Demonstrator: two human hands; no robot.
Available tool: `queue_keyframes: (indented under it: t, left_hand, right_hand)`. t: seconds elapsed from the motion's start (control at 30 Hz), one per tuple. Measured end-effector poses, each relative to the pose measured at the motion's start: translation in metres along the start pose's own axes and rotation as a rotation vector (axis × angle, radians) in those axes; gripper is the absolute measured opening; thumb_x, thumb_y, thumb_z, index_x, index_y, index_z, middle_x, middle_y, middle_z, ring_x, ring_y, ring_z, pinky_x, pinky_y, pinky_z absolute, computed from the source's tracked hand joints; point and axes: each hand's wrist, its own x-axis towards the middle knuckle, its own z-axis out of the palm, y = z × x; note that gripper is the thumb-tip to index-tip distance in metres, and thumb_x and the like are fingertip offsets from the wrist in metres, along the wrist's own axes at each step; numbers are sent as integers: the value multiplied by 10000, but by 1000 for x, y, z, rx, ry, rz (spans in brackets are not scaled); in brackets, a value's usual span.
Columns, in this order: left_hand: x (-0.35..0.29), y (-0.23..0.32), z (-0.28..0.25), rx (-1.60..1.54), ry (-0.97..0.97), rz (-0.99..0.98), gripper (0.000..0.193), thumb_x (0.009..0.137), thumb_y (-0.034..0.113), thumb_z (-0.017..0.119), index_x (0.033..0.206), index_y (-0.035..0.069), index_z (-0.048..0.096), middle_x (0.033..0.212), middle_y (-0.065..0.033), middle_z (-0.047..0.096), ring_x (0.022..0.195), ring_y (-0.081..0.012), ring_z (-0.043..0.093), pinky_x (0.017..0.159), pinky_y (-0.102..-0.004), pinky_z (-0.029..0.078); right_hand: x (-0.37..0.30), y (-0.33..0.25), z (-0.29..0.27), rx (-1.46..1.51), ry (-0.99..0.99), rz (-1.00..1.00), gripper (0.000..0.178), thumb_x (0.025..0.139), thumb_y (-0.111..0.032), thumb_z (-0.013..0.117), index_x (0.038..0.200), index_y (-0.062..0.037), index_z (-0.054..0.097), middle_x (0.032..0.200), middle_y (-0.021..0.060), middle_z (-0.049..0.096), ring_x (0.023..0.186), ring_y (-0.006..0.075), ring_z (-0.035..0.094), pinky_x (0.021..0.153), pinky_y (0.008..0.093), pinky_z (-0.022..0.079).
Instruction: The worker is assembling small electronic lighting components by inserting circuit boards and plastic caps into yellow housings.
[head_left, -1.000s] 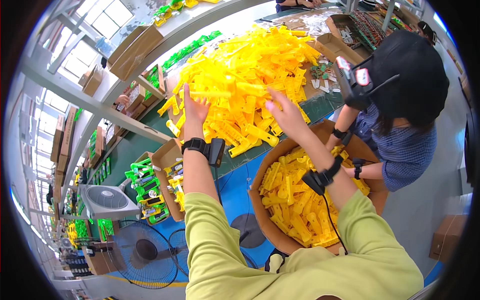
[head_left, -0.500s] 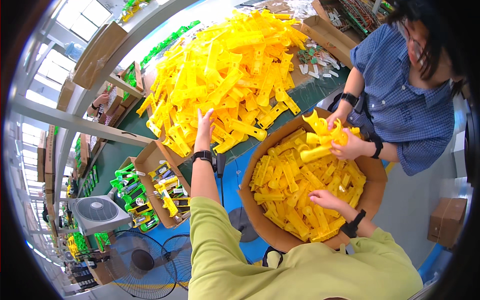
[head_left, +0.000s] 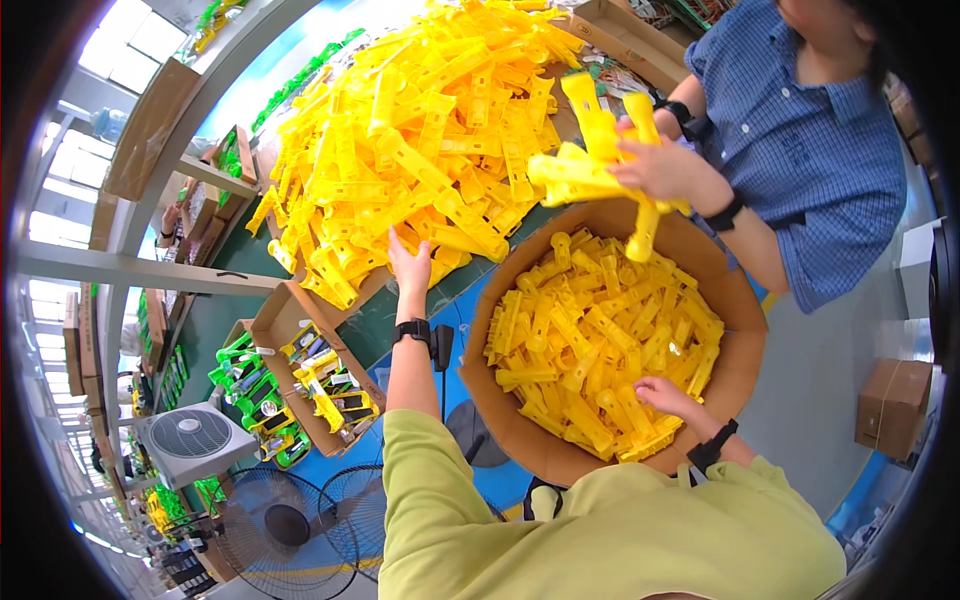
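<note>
My left hand (head_left: 410,264) reaches to the near edge of a big heap of yellow plastic pieces (head_left: 420,130) on the table, fingers spread, touching or almost touching them. Each piece is long and handle-like with a flared end. My right hand (head_left: 664,394) is over the near right part of a large cardboard box (head_left: 742,345), which holds many such yellow pieces (head_left: 600,340). Its fingers are curled together, and no piece shows in them. Across the box, a co-worker's hands (head_left: 665,170) hold a bunch of yellow pieces (head_left: 590,150) above its far rim.
Left of my left arm, a small carton (head_left: 300,395) holds yellow and dark parts beside green pieces (head_left: 250,380). Black fans (head_left: 285,520) and a grey box fan (head_left: 195,430) stand lower left. A metal frame (head_left: 150,270) crosses the left; a taped carton (head_left: 893,405) sits right.
The co-worker's bunch of pieces has swung up and left toward the heap. My left hand has lowered slightly along the heap's edge. My right hand's fingers look more curled; the whole view has shifted.
</note>
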Motion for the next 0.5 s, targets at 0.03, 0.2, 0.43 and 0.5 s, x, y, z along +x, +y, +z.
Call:
queue_keyframes:
  t: [0.03, 0.2, 0.43, 0.5]
  left_hand:
    - [-7, -1, 0, 41, 88, 35, 681, 699, 168, 580, 1266, 28, 230, 1182, -262, 352, 1104, -377, 342, 936, -383, 280]
    - [-69, 24, 25, -40, 278, 55, 361, 717, 50, 516, 1060, -23, 427, 925, -166, 481, 831, -275, 494, 746, -340, 399]
    - [-242, -61, 101, 126, -78, -206, 491, 726, 283, 579, 1054, -45, 418, 1032, -248, 442, 962, -384, 423, 821, -409, 354]
    - [-286, -70, 119, 229, -339, -430, 689, 703, 396, 589, 1153, -64, 342, 1132, -270, 391, 1057, -402, 355, 900, -421, 309]
  right_hand:
    - [6, 12, -5, -165, 105, -81, 338, 778, -213, 474, 1027, 15, 496, 840, 140, 576, 801, 239, 557, 720, 330, 430]
    - [16, 47, -31, -522, 545, -67, 455, 739, -210, 505, 1130, -2, 401, 1042, 214, 487, 939, 347, 481, 797, 416, 392]
    - [58, 91, -63, -594, 731, 125, 546, 782, -318, 441, 1212, -8, 308, 1210, 259, 332, 1049, 414, 383, 870, 438, 338]
    - [63, 109, -59, -519, 734, 199, 562, 799, -360, 411, 1219, -4, 300, 1195, 257, 357, 1047, 409, 390, 873, 441, 334]
